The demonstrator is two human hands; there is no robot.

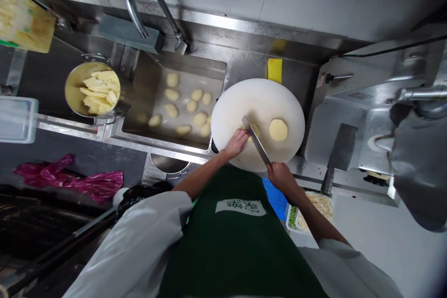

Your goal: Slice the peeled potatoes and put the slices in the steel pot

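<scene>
Head view: a peeled potato [254,129] lies on the round white board [244,98], pinned under the curled left hand [236,143] so it can't roll. The right hand [281,177] is wrapped around the cleaver [256,140] handle. A sink [143,102] lies beside.

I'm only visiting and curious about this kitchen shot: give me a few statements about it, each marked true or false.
1. The right hand grips a cleaver over the round white board. True.
2. The left hand rests on the sink rim. False: it holds down a potato piece on the board.
3. Peeled potatoes lie in the sink. True.
4. The pot is empty. False: it holds cut potato strips.
5. A second potato piece lies on the board, apart from the blade. True.
</scene>
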